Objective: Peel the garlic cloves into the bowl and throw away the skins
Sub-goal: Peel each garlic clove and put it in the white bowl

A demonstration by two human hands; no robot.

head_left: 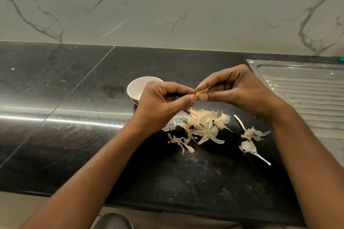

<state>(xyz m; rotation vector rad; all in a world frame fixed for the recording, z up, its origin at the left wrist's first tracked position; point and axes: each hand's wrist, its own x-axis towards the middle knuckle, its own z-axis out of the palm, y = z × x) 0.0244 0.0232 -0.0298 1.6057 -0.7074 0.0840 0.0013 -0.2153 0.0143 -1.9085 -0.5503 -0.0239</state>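
garlic clove [201, 92]: being held in the air between both hands, over the counter, just right of the bowl and above the skin pile; fingertips are covering most of it, and a tan strip of skin is sticking out up and to the right.
left hand [163, 98]: pinching the clove's left end between thumb and forefinger, the other fingers curling into the palm.
right hand [240, 89]: pinching the clove's right end and its loose skin between thumb and forefinger, the remaining fingers bending inward.
bowl [136, 87]: small and white, sitting upright on the counter behind the left hand, which is hiding its right side; a reddish marking is showing low on its outer wall, too small to read.
skin pile [202, 126]: papery white and pinkish peels lying heaped on the counter, just nearer the person than the hands.
loose skins [250, 135]: a few more pieces with thin pale stalks lying apart to the right of the pile.
counter [74, 135]: black polished stone, reflecting a bright strip of light along its left part.
drainboard [307, 89]: ribbed steel, lying at the counter's right end.
wall [167, 5]: pale, grey-veined marble pattern, rising behind the counter.
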